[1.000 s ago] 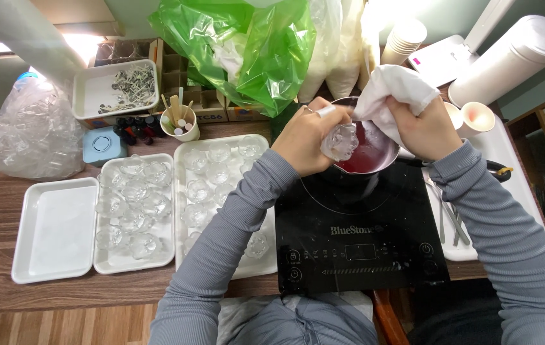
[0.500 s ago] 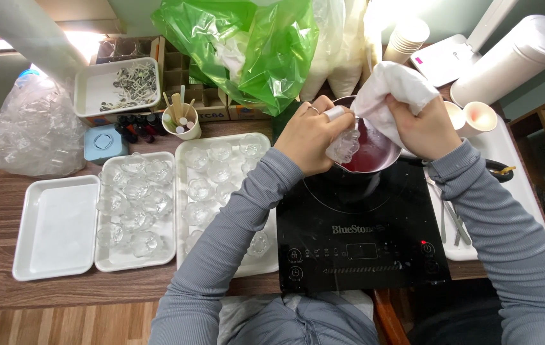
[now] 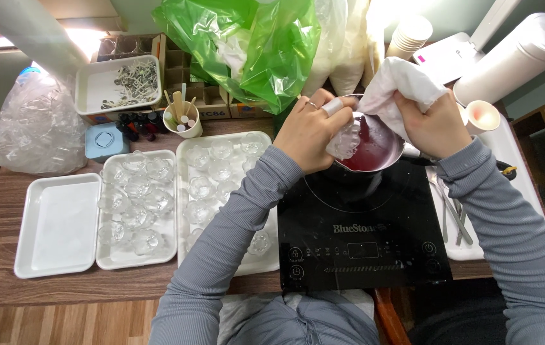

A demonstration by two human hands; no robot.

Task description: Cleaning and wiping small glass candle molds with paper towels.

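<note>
A small metal pot holding dark red liquid stands on a black induction cooktop. My left hand holds a small clear glass cup tilted over the pot's left side, just above the liquid. My right hand grips a white cloth bunched against the pot's far right rim. Both grey sleeves reach in from the bottom.
Left of the cooktop lie three white trays: one bare, two filled with several clear glass cups. Behind stand a green plastic bag, a cup of wooden sticks, a tray of wicks, a crumpled clear bag, and a white cylinder. Metal utensils lie at right.
My left hand has shifted the glass cup slightly along the pot's left rim. My right hand and the cloth stay on the rim.
</note>
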